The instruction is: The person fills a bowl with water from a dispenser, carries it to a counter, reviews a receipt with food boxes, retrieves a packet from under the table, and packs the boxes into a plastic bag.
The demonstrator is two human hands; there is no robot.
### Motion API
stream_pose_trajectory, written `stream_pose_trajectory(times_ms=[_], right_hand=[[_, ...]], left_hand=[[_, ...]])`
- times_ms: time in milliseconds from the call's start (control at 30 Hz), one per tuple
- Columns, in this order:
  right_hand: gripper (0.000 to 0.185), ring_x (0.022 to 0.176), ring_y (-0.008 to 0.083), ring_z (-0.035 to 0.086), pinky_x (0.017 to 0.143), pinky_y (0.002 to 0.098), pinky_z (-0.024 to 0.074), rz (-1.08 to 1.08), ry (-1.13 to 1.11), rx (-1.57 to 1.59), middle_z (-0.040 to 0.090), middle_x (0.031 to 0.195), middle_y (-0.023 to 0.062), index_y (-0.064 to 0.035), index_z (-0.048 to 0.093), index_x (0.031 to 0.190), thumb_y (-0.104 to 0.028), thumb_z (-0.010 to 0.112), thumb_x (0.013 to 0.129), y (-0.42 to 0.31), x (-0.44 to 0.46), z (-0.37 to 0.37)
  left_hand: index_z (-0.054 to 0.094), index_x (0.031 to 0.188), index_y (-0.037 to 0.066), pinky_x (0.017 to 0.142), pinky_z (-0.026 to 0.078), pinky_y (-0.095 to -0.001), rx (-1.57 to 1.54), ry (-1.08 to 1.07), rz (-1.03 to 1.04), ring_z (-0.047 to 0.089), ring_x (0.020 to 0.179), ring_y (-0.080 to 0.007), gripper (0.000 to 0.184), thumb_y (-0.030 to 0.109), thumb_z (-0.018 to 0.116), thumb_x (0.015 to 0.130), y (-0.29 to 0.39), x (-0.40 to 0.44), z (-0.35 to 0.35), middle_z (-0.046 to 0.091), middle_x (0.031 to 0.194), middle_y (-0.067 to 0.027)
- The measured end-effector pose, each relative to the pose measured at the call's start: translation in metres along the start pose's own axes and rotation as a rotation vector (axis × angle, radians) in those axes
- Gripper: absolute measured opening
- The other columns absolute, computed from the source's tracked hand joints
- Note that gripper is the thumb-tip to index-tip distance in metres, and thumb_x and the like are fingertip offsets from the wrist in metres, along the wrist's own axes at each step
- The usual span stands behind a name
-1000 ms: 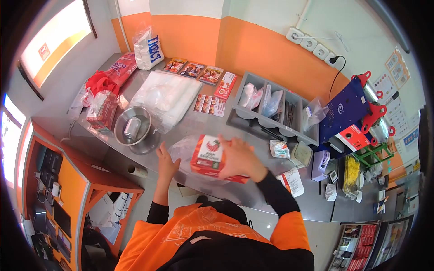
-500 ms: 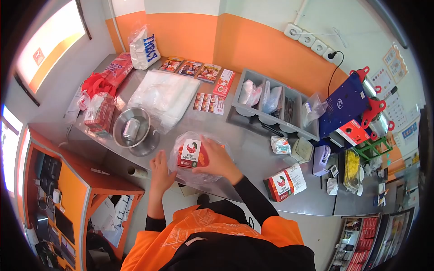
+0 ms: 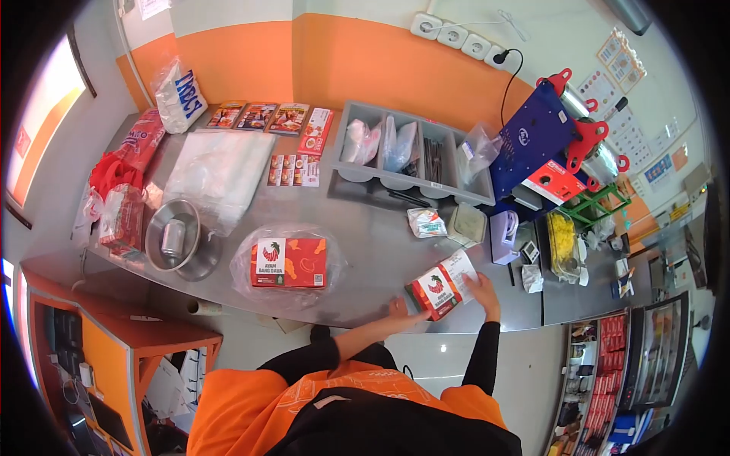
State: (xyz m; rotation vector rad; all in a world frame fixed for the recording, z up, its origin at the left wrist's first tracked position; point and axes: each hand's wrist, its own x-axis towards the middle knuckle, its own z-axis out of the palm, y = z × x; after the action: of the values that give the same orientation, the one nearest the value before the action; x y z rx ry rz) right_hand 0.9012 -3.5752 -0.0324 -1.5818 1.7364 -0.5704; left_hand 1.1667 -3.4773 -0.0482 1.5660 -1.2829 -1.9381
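A small red and white food box (image 3: 435,295) sits at the front edge of the steel table, with a printed receipt (image 3: 459,272) on its right part. My left hand (image 3: 397,319) grips the box's lower left side, its thumb raised and some fingers hidden. On the right end, my right hand (image 3: 484,295) has its fingers closed on the box beside the receipt. Further left, another red food box (image 3: 298,264) rests on a clear plastic bag (image 3: 242,275), touched by neither hand.
A steel bowl (image 3: 199,254) with a can (image 3: 173,238) stands on the left. Behind are a stack of plastic bags (image 3: 217,171) and a grey divided bin (image 3: 417,185). A wrapped packet (image 3: 426,223) and a square tub (image 3: 466,226) lie beyond my hands.
Both hands have left the box on the plastic bag and moved right to the box with the receipt. The view has shifted to the right.
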Motion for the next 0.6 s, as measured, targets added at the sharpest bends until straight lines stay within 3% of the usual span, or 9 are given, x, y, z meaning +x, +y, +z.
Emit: stream_pose_trajectory(times_ms=[133,200,267,300,400,467,533,600], right_hand=[[0.054,0.077,0.0127,0.058,0.070,0.0267,0.0464,0.152,-0.077,0.071,0.065,0.088,0.0091,0.0048,0.060,0.105,-0.042,0.067,0.079,0.003,-0.029,0.015],[0.052,0.077,0.0116,0.057,0.069,0.0262,0.0457,0.252,-0.106,0.150,0.065,0.086,0.0086,0.0053,0.062,0.102,-0.041,0.067,0.080,-0.021,-0.057,0.027],[0.052,0.076,0.0111,0.056,0.067,0.0258,0.0448,0.169,0.038,0.158,0.065,0.084,0.0068,0.0052,0.062,0.101,-0.042,0.066,0.081,-0.050,-0.084,0.045],[0.047,0.076,0.0125,0.057,0.068,0.0272,0.0455,0.139,0.097,0.255,0.065,0.086,0.0095,0.0058,0.063,0.097,-0.039,0.065,0.083,-0.040,-0.089,0.058],[0.044,0.076,0.0126,0.057,0.067,0.0265,0.0454,0.150,0.111,0.436,0.065,0.085,0.0087,0.0054,0.063,0.096,-0.037,0.064,0.084,-0.105,-0.109,0.067],[0.048,0.084,0.0135,0.058,0.074,0.0263,0.0456,0.131,-0.015,0.609,0.063,0.093,0.0105,0.0061,0.056,0.108,-0.034,0.065,0.084,-0.136,-0.110,0.075],[0.054,0.089,0.0147,0.058,0.078,0.0270,0.0458,0.042,-0.154,0.777,0.062,0.100,0.0128,0.0065,0.050,0.116,-0.032,0.067,0.083,-0.168,-0.109,0.093],[0.062,0.096,0.0178,0.057,0.082,0.0287,0.0457,0.077,-0.325,0.774,0.058,0.108,0.0175,0.0063,0.039,0.124,-0.028,0.069,0.081,-0.200,-0.103,0.117]], left_hand=[[0.008,0.139,-0.007,0.105,0.019,-0.0489,-0.025,0.373,-0.107,0.020,0.130,-0.0350,0.117,0.061,0.066,0.063,0.016,0.029,0.021,0.012,0.142,-0.0234],[0.009,0.138,-0.009,0.103,0.019,-0.0490,0.034,0.398,-0.064,0.021,0.127,-0.0356,0.112,0.054,0.067,0.065,0.012,0.028,0.010,0.019,0.139,-0.0230],[0.010,0.138,-0.008,0.103,0.020,-0.0485,0.134,0.379,0.008,0.021,0.127,-0.0356,0.109,0.052,0.067,0.066,0.001,0.022,-0.006,0.024,0.137,-0.0228],[0.014,0.137,-0.007,0.103,0.018,-0.0499,0.141,0.443,0.149,0.023,0.126,-0.0360,0.105,0.051,0.066,0.068,-0.002,0.007,-0.014,0.027,0.136,-0.0235],[0.021,0.135,-0.008,0.103,0.021,-0.0494,0.261,0.433,0.247,0.028,0.124,-0.0369,0.094,0.047,0.065,0.073,0.012,-0.038,-0.059,0.033,0.132,-0.0237],[0.027,0.133,-0.005,0.103,0.023,-0.0478,0.240,0.410,0.376,0.033,0.122,-0.0380,0.082,0.042,0.063,0.078,0.034,-0.087,-0.104,0.040,0.127,-0.0242],[0.032,0.131,-0.003,0.100,0.029,-0.0446,0.132,0.602,0.475,0.042,0.117,-0.0360,0.072,0.036,0.064,0.079,0.026,-0.114,-0.137,0.048,0.122,-0.0228],[0.034,0.130,-0.002,0.097,0.034,-0.0413,0.117,0.719,0.405,0.050,0.110,-0.0329,0.065,0.028,0.064,0.081,0.020,-0.137,-0.172,0.051,0.119,-0.0221]])
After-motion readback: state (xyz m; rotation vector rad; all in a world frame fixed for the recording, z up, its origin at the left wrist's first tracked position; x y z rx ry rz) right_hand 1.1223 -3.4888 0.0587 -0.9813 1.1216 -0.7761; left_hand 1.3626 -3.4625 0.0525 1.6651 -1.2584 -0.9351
